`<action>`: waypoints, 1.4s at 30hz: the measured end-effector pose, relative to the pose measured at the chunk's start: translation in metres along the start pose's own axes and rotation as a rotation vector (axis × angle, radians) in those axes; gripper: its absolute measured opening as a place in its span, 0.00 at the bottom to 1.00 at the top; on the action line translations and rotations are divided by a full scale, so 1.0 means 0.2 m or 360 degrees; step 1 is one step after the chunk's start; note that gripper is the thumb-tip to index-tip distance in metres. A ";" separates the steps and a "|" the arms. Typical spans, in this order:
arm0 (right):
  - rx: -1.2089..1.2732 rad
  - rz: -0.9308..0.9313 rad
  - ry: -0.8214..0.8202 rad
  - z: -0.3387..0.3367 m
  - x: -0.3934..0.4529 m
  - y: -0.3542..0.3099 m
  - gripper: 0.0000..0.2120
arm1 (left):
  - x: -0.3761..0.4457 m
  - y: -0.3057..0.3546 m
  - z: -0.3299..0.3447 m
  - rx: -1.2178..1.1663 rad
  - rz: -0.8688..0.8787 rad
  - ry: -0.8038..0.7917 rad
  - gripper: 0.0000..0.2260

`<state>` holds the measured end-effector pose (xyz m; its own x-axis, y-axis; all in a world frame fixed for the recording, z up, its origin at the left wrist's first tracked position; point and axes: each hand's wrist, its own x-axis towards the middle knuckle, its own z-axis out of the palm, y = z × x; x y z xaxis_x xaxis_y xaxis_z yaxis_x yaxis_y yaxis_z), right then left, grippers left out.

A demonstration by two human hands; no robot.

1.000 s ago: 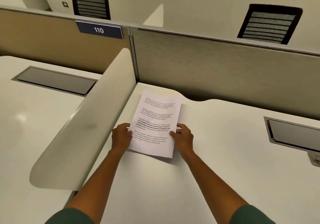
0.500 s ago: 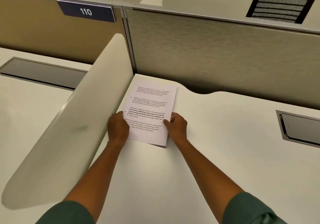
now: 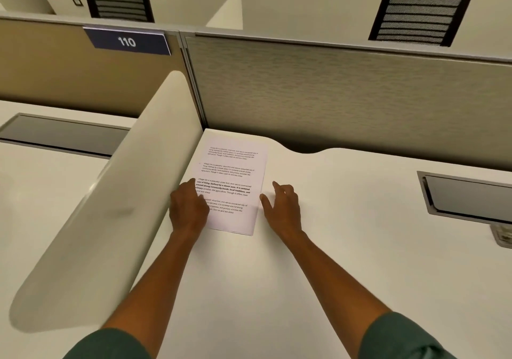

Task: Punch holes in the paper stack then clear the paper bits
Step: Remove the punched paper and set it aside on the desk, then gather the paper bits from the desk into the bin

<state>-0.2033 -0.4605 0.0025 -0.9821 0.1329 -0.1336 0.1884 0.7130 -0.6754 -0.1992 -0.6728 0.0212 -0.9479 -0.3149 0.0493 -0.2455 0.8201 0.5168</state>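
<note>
A stack of white printed paper (image 3: 231, 175) lies flat on the white desk (image 3: 318, 261), pushed into the back left corner beside the divider. My left hand (image 3: 188, 209) rests on the stack's left edge, fingers spread over the text. My right hand (image 3: 282, 206) hovers just off the stack's right edge, fingers apart and holding nothing. No hole punch is in view.
A curved cream divider (image 3: 110, 206) runs along the desk's left side. A grey fabric partition (image 3: 346, 95) closes off the back. A recessed grey cable tray (image 3: 471, 195) sits at the right, a metal fitting (image 3: 501, 234) below it. A sign (image 3: 127, 41) reads 110.
Both hands slid the stack forward into the corner. My right hand then let go and opened beside the right edge; my left hand flattened onto the left edge.
</note>
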 end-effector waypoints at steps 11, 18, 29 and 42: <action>-0.0562 -0.0390 0.0242 -0.46 -0.32 0.23 0.27 | -0.45 0.39 0.04 -0.0099 0.0370 -0.0103 0.26; -0.0673 -0.0312 0.0382 -0.77 -0.55 0.49 0.28 | -0.74 0.68 0.19 -0.0038 0.0625 -0.0236 0.28; -0.0665 -0.0033 0.0510 -1.25 -0.84 1.04 0.27 | -1.16 1.13 0.38 -0.0021 0.0818 -0.0396 0.29; -0.0642 0.0059 0.0477 -1.75 -0.98 1.67 0.26 | -1.62 1.55 0.67 -0.0078 0.0736 -0.0499 0.29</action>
<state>0.0507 -0.0080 0.0569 -0.9443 0.3127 0.1023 0.2639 0.9056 -0.3319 0.0042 -0.2529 0.0512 -0.9715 0.2356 0.0276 0.2127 0.8136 0.5411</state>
